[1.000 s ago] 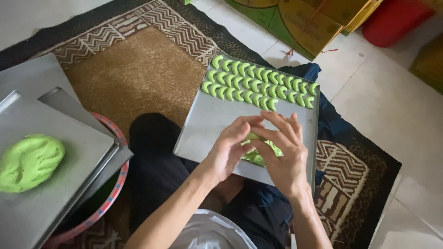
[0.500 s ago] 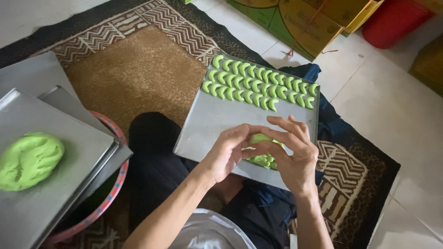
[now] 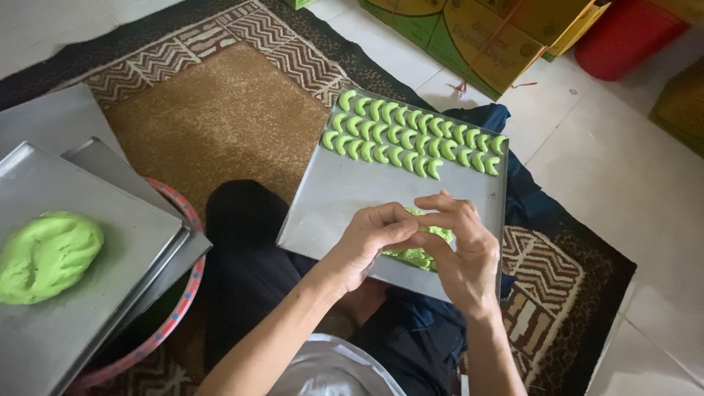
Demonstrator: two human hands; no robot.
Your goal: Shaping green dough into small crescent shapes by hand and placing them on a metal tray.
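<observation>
Green dough (image 3: 418, 257) is pinched between left hand (image 3: 370, 238) and right hand (image 3: 458, 253); crescents (image 3: 411, 136) at twelve o'clock could be smudged by a slip

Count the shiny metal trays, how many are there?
4. The lap tray holds crescent cookies. Three stack at left: top tray under green dough, second tray, back tray. More may hide underneath.

Dough piece (image 3: 419, 255): lying soft, bright green, lumpy, on the tray's near edge (partly hiding under fingers).
Tray (image 3: 345, 198): resting tilted across the lap.
</observation>
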